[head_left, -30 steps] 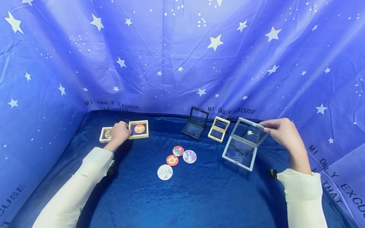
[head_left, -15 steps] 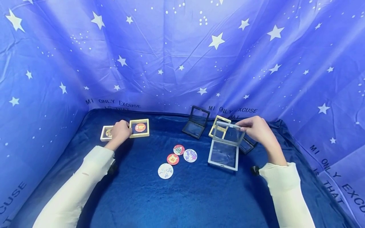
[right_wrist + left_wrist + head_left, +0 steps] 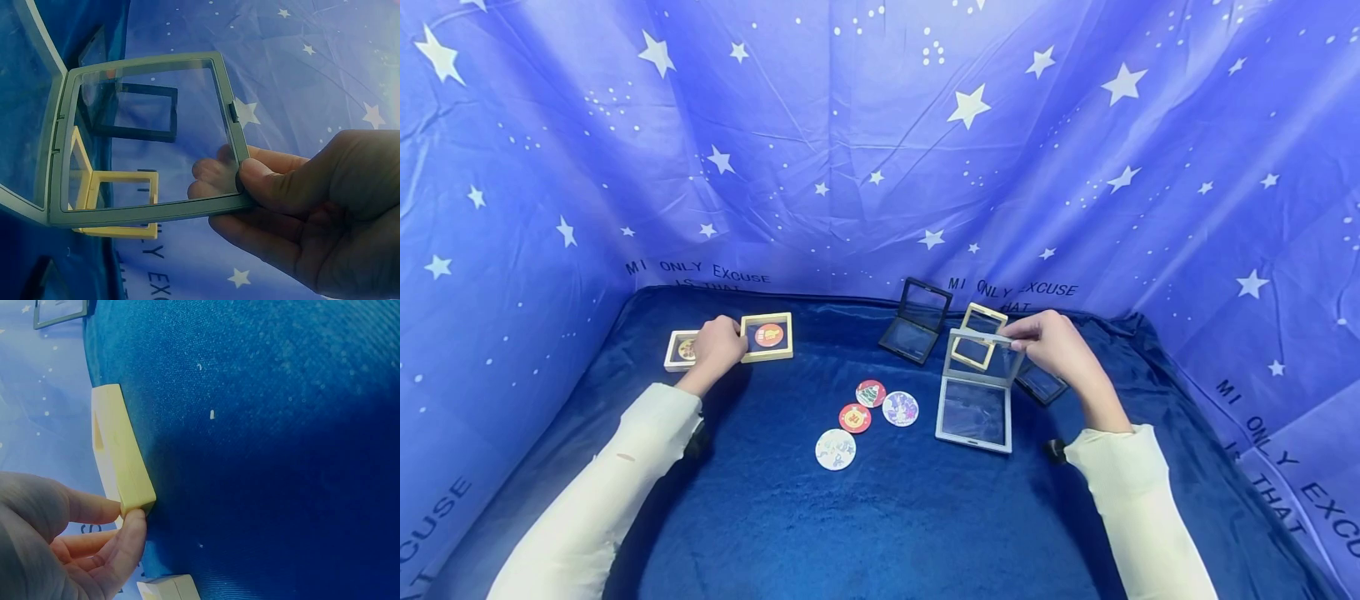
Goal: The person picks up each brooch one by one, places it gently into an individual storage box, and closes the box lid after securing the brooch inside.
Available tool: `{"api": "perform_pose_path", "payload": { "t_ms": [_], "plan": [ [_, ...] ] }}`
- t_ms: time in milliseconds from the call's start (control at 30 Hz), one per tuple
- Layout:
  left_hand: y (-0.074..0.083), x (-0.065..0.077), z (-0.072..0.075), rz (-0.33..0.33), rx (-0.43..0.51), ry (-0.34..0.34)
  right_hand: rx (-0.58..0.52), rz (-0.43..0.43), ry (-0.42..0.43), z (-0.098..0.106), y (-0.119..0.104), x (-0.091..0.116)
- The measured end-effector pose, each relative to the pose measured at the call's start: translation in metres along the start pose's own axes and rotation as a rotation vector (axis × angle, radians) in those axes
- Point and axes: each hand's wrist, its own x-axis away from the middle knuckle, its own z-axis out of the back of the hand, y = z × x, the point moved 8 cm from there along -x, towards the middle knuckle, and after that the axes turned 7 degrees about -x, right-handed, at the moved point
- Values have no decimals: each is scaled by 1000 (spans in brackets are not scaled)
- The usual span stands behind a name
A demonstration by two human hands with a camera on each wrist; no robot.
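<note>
My left hand (image 3: pixel 718 346) pinches the near corner of a yellow square display frame (image 3: pixel 130 453) between thumb and fingers. Behind its clear film sits a red round badge (image 3: pixel 768 335). Partly hidden by that hand, a smaller pale frame (image 3: pixel 671 357) with a round badge lies to the left. My right hand (image 3: pixel 1051 343) holds a large grey display frame (image 3: pixel 156 211) by the corner of its raised half, thumb on one face and fingers behind. The frame stands hinged apart, its lower half close over the cloth; clear film fills both halves.
Several round badges (image 3: pixel 854 418) lie mid-table on the blue velvet cloth (image 3: pixel 850 533). Behind them stands an unfolded black frame (image 3: pixel 911 342). A small yellow frame (image 3: pixel 985 312) and another black frame (image 3: pixel 1041 385) are partly behind the grey one. A starry curtain (image 3: pixel 827 125) surrounds the table.
My right hand has carried the grey frame leftward, so it now overlaps the small yellow frame and uncovers a black frame at the right. The left hand has stayed at its yellow frame.
</note>
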Motion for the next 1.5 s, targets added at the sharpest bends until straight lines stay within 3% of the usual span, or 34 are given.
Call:
{"api": "perform_pose_path", "payload": {
  "t_ms": [1067, 1500],
  "plan": [
    [-1, -2, -1, 1, -8, 18, -10, 17, -54, -12, 5, -15],
    [0, 0, 0, 2, -8, 23, 46, 46, -73, -12, 10, -17]
  ]
}}
